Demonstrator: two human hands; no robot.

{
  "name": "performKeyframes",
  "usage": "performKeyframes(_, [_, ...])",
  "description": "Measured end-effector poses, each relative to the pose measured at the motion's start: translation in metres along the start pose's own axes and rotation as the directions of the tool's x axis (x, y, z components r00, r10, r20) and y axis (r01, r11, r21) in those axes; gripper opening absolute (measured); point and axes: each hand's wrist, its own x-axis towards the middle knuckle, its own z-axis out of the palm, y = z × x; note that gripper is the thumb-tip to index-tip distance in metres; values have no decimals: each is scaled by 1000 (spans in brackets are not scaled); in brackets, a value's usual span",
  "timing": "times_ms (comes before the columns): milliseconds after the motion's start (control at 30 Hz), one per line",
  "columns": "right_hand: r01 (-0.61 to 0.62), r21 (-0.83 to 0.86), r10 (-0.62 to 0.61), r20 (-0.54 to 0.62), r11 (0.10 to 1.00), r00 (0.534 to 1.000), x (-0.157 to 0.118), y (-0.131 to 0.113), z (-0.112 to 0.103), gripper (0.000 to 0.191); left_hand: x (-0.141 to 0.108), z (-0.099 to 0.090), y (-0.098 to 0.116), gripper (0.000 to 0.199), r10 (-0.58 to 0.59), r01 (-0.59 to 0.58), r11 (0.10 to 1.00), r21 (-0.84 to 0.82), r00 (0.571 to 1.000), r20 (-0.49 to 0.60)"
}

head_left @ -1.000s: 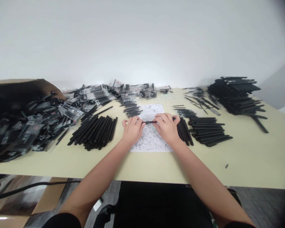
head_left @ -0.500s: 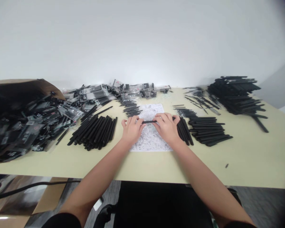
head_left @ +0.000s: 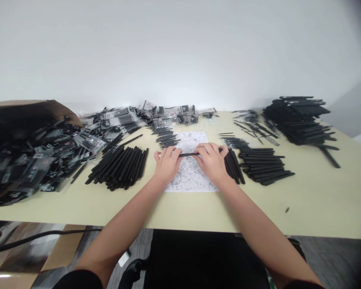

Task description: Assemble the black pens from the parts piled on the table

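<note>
A slim black pen (head_left: 187, 154) lies level between my two hands, over a white sheet covered in scribbles (head_left: 194, 176). My left hand (head_left: 167, 162) pinches its left end with bent fingers, and my right hand (head_left: 210, 159) grips its right part. Fingers cover both ends of the pen. Left of my left hand lies a bundle of black pen barrels (head_left: 126, 166). Beside my right hand are more black barrels (head_left: 233, 166), with a stacked group (head_left: 263, 166) further right. Thin dark sticks, like refills (head_left: 167, 138), lie beyond the left hand.
A cardboard box (head_left: 57, 110) at the left overflows with plastic packets (head_left: 37, 168). More packets (head_left: 120, 116) line the wall. Thin sticks (head_left: 236, 142) and a tall heap of black pens (head_left: 301, 120) sit at the right. A tiny dark piece (head_left: 287, 210) lies near the front edge.
Almost nothing differs. Both hands keep their grip on the pen, with at most a very slight shift of the fingers.
</note>
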Motion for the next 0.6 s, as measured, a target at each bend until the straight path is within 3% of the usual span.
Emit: performKeyframes(600, [-32,-18,32,-18,999,999,1,-3,0,6,-1,4,-2,30,9,-9,1000,4,1000,-14])
